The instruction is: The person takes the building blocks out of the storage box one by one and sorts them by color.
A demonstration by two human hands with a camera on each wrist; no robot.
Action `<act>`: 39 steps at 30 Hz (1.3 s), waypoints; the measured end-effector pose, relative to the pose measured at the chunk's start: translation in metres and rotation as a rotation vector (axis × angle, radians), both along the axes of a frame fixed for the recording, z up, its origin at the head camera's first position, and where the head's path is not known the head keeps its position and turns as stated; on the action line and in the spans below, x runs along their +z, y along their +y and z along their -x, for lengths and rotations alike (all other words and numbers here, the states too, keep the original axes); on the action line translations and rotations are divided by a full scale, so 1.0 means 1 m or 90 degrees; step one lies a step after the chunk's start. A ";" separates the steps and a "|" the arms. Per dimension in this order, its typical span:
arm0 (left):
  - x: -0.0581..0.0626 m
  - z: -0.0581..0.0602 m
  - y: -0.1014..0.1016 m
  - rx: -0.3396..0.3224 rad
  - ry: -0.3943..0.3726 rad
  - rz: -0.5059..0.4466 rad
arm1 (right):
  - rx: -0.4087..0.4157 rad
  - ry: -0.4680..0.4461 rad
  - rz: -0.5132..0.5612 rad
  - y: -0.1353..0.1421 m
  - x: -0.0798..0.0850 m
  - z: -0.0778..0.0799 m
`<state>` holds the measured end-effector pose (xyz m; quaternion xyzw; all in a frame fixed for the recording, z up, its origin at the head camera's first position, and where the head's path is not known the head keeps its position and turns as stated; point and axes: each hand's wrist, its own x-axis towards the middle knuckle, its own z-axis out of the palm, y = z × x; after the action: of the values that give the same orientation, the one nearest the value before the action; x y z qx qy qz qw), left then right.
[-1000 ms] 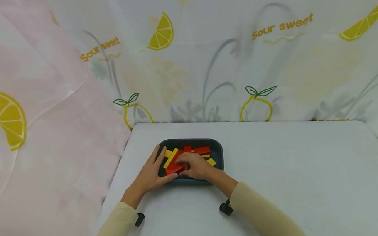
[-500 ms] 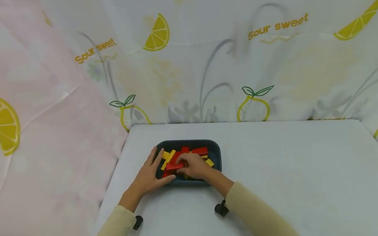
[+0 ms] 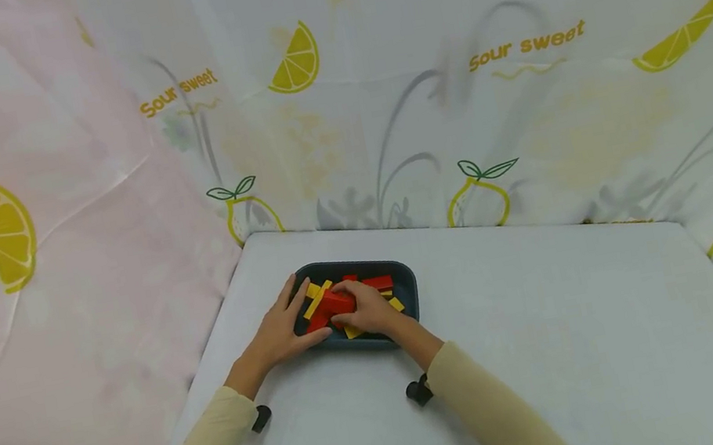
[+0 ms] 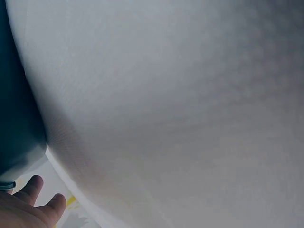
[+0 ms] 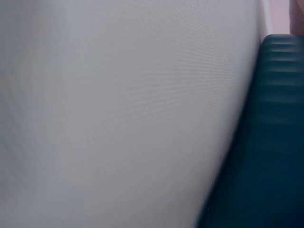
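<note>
A dark blue tray [image 3: 414,293] with rounded corners holds several red and yellow blocks. My right hand [image 3: 375,311] reaches in from the right and grips a red block [image 3: 338,302] between thumb and fingers, above other pieces. Spread along the tray's left side is my left hand [image 3: 274,336], its fingers extended at the rim and its thumb at the front edge. Just left of the gripped block lies a long yellow block [image 3: 312,308]. In the left wrist view, fingers [image 4: 33,190] show beside the tray's outer wall [image 4: 16,104]; the right wrist view shows the wall [image 5: 270,142] and no blocks.
The tray stands toward the back left of a white-covered table [image 3: 564,345]. Fabric printed with lemons hangs behind it [image 3: 404,87] and on the left [image 3: 82,247]. A red block [image 3: 377,282] and a yellow block [image 3: 396,304] lie at the tray's right.
The right hand has taken hold of a red block, which is now raised and turned among the others. The left hand stays at the tray's left side. The view has shifted slightly.
</note>
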<state>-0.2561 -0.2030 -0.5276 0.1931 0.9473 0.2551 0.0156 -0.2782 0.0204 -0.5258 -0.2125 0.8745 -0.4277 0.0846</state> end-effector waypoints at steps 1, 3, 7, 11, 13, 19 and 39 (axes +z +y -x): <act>0.000 0.000 0.000 0.000 -0.002 -0.003 | -0.001 -0.002 -0.002 0.000 0.000 0.000; 0.001 0.000 0.000 0.001 -0.006 -0.009 | -0.001 0.000 -0.009 0.000 0.001 0.000; 0.000 -0.001 0.000 0.002 -0.008 -0.009 | -0.001 0.005 -0.011 0.000 0.002 -0.002; -0.001 -0.001 0.001 0.005 -0.001 -0.003 | -0.004 0.011 0.011 0.001 0.001 -0.003; -0.001 -0.001 0.002 0.005 0.002 -0.001 | -0.011 0.024 0.024 0.002 0.001 -0.004; 0.001 0.000 0.002 0.001 0.017 0.011 | -0.037 0.055 0.023 0.002 0.001 -0.005; 0.011 0.000 0.011 0.007 0.032 0.054 | -0.040 0.070 -0.017 0.017 0.014 -0.012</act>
<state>-0.2561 -0.1922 -0.5165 0.1934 0.9584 0.2097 -0.0013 -0.2663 0.0377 -0.5114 -0.2072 0.8896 -0.4063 0.0257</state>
